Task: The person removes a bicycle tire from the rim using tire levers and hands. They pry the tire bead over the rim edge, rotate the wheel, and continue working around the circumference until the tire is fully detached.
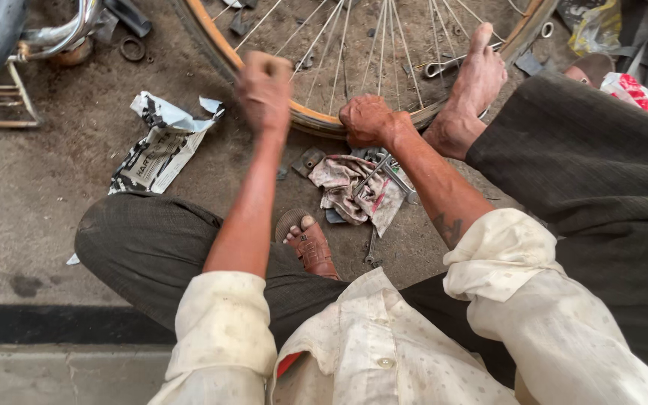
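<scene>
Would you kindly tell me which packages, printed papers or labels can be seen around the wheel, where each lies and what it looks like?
Crumpled printed paper: on the ground left of the wheel rim, below the left hand; white and grey with dark print, torn.
Yellowish plastic bag: top right, beyond the rim; crinkled, translucent.
Red-and-white wrapper: right edge, above the knee; partly hidden.

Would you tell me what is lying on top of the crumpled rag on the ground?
On the rag lie a few metal spanners, just below the right hand gripping the wheel rim. Whatever sits under the rag's folds is covered.
</scene>
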